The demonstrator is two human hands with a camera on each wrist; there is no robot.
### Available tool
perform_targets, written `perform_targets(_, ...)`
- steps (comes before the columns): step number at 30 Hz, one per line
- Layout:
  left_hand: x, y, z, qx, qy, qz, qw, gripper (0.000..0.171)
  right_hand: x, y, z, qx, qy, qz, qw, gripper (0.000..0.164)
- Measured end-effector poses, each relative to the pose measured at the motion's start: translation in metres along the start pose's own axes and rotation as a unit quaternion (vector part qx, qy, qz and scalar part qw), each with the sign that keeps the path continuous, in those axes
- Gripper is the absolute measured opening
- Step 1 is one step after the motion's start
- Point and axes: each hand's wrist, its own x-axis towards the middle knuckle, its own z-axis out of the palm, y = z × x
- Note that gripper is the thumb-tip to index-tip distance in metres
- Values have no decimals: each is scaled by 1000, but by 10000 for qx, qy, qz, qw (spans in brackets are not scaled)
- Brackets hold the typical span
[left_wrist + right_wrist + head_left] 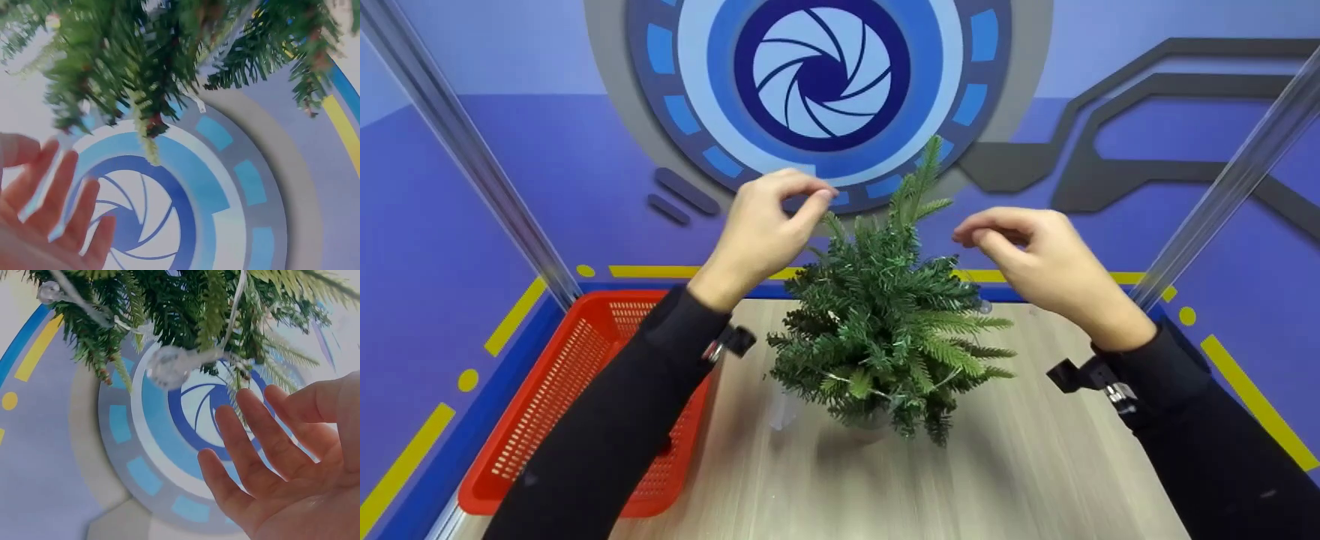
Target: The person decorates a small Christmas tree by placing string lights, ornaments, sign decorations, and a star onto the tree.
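A small artificial Christmas tree stands upright in the middle of the table, with dark green needles and some lighter sprigs. My left hand hovers beside its upper left side, thumb and fingertips near one another with nothing visible between them. On the other side my right hand is held in the air, fingers loosely bent and apart from the branches. A light string with a clear round bulb hangs on the branches in the right wrist view. In the left wrist view, a pale wire end dangles below the needles.
A red plastic basket stands at the left of the wooden table, partly covered by my left sleeve. Beside the tree's base lies a small clear piece. Blue printed panels and metal posts enclose the back and sides.
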Motion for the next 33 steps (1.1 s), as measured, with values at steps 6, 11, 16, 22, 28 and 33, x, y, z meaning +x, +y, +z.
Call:
perform_targets(6,-35,10,-12,-96,748,-243,9969,16,-18,22,-9,512,334,91,9981,21)
perform_targets(11,-66,22,-15,-399,988,-430,9934,21,-35,44,-10,876,697,351,9931,25)
perform_targets(16,-102,24,-8,-512,1192,-409,9907,25,-55,61,0,1247,1022,420,9860,27)
perform_targets(22,-159,7,10,-211,1338,-886,9868,31,-89,77,18,1388,1271,395,9813,24)
perform_targets(28,-222,5,30,493,1423,-1633,9750,30,-127,100,53,1758,826,1067,9751,25)
perform_targets(33,-263,-17,61,832,1455,-1085,9799,23,-153,120,93,1857,243,1750,9666,22)
